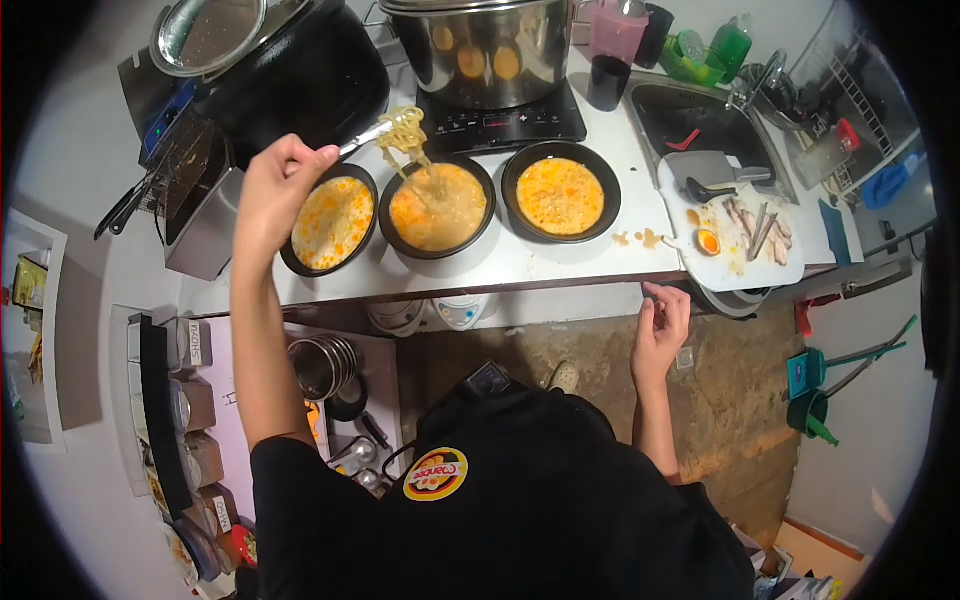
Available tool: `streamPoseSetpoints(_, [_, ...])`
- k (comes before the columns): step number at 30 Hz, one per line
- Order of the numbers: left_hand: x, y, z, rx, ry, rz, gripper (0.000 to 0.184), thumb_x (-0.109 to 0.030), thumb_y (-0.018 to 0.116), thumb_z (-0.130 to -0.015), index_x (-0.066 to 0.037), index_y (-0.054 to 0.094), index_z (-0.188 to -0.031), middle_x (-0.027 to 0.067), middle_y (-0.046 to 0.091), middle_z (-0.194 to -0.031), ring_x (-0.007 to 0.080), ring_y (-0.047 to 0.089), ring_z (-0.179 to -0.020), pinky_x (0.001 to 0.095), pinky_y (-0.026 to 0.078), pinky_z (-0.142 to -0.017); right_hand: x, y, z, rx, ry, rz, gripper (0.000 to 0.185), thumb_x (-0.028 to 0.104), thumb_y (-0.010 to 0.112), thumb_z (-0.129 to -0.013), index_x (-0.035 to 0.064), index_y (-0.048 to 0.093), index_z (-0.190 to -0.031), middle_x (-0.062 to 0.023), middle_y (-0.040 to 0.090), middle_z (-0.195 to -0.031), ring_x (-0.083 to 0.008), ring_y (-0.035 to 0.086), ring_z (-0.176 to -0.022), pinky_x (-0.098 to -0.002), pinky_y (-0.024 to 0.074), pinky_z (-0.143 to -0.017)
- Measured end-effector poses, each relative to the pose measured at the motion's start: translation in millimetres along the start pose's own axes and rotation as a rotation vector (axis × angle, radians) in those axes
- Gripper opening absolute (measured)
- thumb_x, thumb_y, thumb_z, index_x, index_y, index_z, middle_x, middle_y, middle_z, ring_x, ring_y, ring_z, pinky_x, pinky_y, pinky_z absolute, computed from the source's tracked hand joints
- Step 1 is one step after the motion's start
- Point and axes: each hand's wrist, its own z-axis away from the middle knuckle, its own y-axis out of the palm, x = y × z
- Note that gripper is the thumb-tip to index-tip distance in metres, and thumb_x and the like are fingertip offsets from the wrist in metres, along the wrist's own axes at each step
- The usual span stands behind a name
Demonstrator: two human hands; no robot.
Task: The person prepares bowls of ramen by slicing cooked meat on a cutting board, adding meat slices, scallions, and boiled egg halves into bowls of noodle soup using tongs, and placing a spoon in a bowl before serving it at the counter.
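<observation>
Metal tongs (pixel 366 137) are pinched in my left hand (pixel 277 190), and a clump of noodles (pixel 404 135) hangs from their tips. The noodle strands reach down into the broth of the middle black bowl (pixel 487 222). Another black bowl (pixel 330 270) with orange-flecked soup lies to the left, partly behind my left hand. On the right, a third black bowl (pixel 562 238) holds orange soup. My right hand (pixel 661 328) is in front of the counter edge, fingers curled; what it holds, if anything, cannot be made out.
Behind the bowls are a steel pot (pixel 475 60) on an induction cooker (pixel 502 127) and a large black pot (pixel 290 85). A white cutting board (pixel 745 270) with meat, half an egg and tongs lies near the sink (pixel 700 110). Broth spots mark the counter (pixel 640 205).
</observation>
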Motion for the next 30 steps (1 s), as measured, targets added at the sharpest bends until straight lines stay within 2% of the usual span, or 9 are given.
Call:
streamPoseSetpoints(3, [-15, -5, -2, -0.031, 0.039, -0.154, 0.030, -0.025, 0.070, -0.089, -0.006, 0.056, -0.071, -0.0089, 0.041, -0.056, 0.0010, 0.033, -0.053, 0.0226, 0.025, -0.047, 0, -2, -4, -0.014, 0.007, 0.006, 0.020, -0.004, 0.058, -0.084, 0.0039, 0.068, -0.100, -0.0060, 0.053, -0.095, -0.0105, 0.045, -0.068, -0.0233, 0.0393, -0.059])
streamPoseSetpoints(5, [-2, 5, -8, 0.047, 0.063, -0.264, 0.032, -0.026, 0.073, -0.086, -0.004, 0.056, -0.069, -0.0057, 0.046, -0.058, 0.0031, 0.041, -0.055, 0.0236, 0.033, -0.050, -1, -3, -2, -0.017, 0.019, 0.005, 0.020, -0.004, 0.058, -0.084, 0.0040, 0.068, -0.100, -0.0061, 0.053, -0.095, -0.0104, 0.045, -0.068, -0.0233, 0.0392, -0.059])
streamPoseSetpoints(6, [-6, 15, -8, 0.107, -0.049, -0.382, 0.033, -0.026, 0.076, -0.082, -0.001, 0.057, -0.071, 0.0021, 0.054, -0.060, 0.0092, 0.050, -0.058, 0.0270, 0.042, -0.055, 0, -4, -3, -0.005, 0.012, 0.009, 0.020, -0.004, 0.058, -0.084, 0.0042, 0.068, -0.100, -0.0061, 0.053, -0.095, -0.0105, 0.045, -0.068, -0.0233, 0.0394, -0.059])
streamPoseSetpoints(8, [1, 41, -8, 0.187, 0.007, -0.524, 0.034, -0.029, 0.076, -0.080, 0.000, 0.059, -0.073, 0.0117, 0.061, -0.066, 0.0187, 0.060, -0.063, 0.0323, 0.047, -0.062, 0, -3, -1, 0.013, 0.007, 0.014, 0.020, -0.004, 0.058, -0.084, 0.0043, 0.068, -0.100, -0.0061, 0.053, -0.095, -0.0105, 0.045, -0.068, -0.0233, 0.0395, -0.059])
streamPoseSetpoints(11, [10, 74, -8, 0.233, -0.009, -0.723, 0.033, -0.036, 0.073, -0.080, -0.004, 0.063, -0.079, 0.0159, 0.068, -0.077, 0.0337, 0.066, -0.080, 0.0417, 0.050, -0.070, -1, -1, -1, 0.041, -0.028, 0.030, 0.020, -0.004, 0.058, -0.085, 0.0043, 0.067, -0.100, -0.0062, 0.052, -0.095, -0.0106, 0.046, -0.068, -0.0232, 0.0395, -0.059])
streamPoseSetpoints(18, [13, 54, -13, 0.183, -0.059, -0.780, 0.032, -0.037, 0.074, -0.079, -0.006, 0.064, -0.082, 0.0140, 0.068, -0.079, 0.0325, 0.067, -0.081, 0.0419, 0.050, -0.069, -9, -5, -2, 0.044, 0.015, 0.007, 0.020, -0.004, 0.058, -0.085, 0.0040, 0.067, -0.101, -0.0074, 0.052, -0.096, -0.0113, 0.046, -0.068, -0.0233, 0.0405, -0.058])
streamPoseSetpoints(20, [29, 73, -4, 0.149, 0.056, -0.730, 0.031, -0.035, 0.073, -0.079, -0.006, 0.061, -0.080, 0.0174, 0.067, -0.078, 0.0345, 0.066, -0.078, 0.0441, 0.049, -0.067, -10, -6, -3, 0.053, 0.012, 0.017, 0.020, -0.004, 0.058, -0.085, 0.0039, 0.067, -0.101, -0.0075, 0.051, -0.096, -0.0114, 0.047, -0.068, -0.0231, 0.0407, -0.058])
streamPoseSetpoints(26, [67, 100, 29, 0.198, 0.036, -0.689, 0.029, -0.036, 0.070, -0.082, -0.008, 0.061, -0.086, 0.0130, 0.067, -0.075, 0.0350, 0.066, -0.074, 0.0465, 0.050, -0.065, -6, -3, -7, 0.044, -0.040, 0.054, 0.020, -0.005, 0.058, -0.083, 0.0026, 0.067, -0.099, -0.0078, 0.051, -0.093, -0.0122, 0.048, -0.067, -0.0233, 0.0419, -0.057])
streamPoseSetpoints(30, [47, 89, 43, 0.206, 0.041, -0.721, 0.027, -0.034, 0.069, -0.083, -0.009, 0.059, -0.089, 0.0117, 0.067, -0.074, 0.0342, 0.066, -0.072, 0.0455, 0.050, -0.064, -2, 4, -5, 0.037, 0.005, 0.023, 0.021, -0.006, 0.058, -0.082, 0.0028, 0.067, -0.098, -0.0077, 0.052, -0.093, -0.0112, 0.048, -0.064, -0.0229, 0.0411, -0.054])
